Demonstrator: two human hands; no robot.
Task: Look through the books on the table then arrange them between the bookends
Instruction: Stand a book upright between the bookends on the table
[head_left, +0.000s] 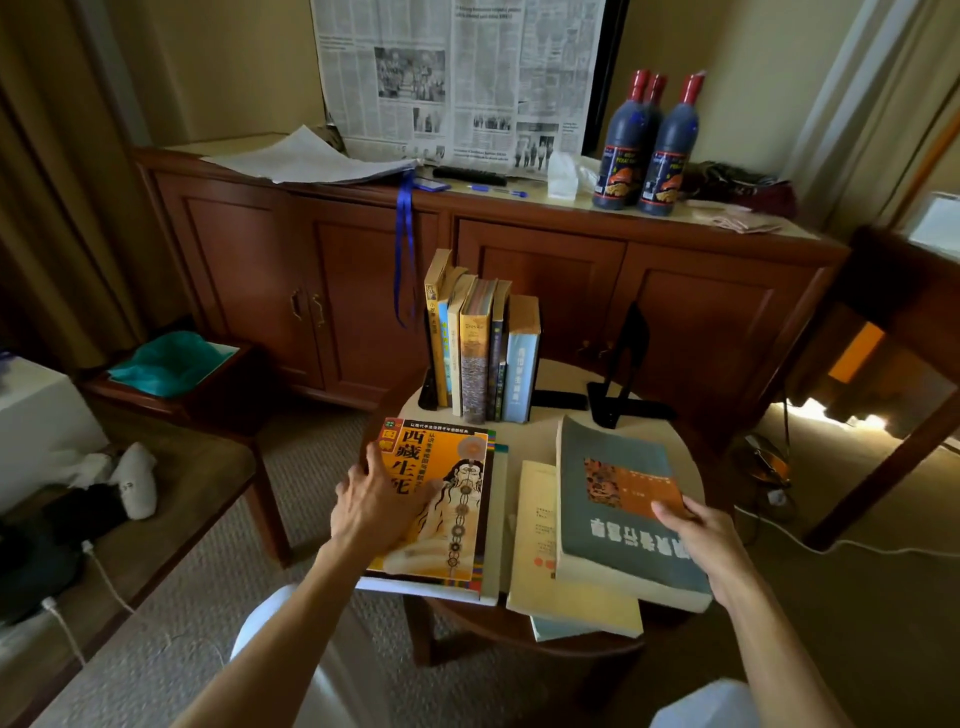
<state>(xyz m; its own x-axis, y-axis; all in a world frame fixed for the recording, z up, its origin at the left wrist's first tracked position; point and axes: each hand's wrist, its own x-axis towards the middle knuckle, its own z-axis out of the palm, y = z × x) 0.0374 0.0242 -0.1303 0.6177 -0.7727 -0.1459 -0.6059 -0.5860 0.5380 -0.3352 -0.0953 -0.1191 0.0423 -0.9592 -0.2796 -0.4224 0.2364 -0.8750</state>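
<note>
On small round wooden table (540, 434): six upright books (480, 353) by left black bookend (428, 389); right black metal bookend (621, 371) apart, gap between. Nearer: orange-covered paperback (457, 499) under flat, relaxed left hand (376, 501); grey-green paperback (618, 504) gripped by right hand (698, 525), atop cream booklet (540, 561) overhanging table edge. Risks: booklet slipping off; unsupported row toppling rightward.
</note>
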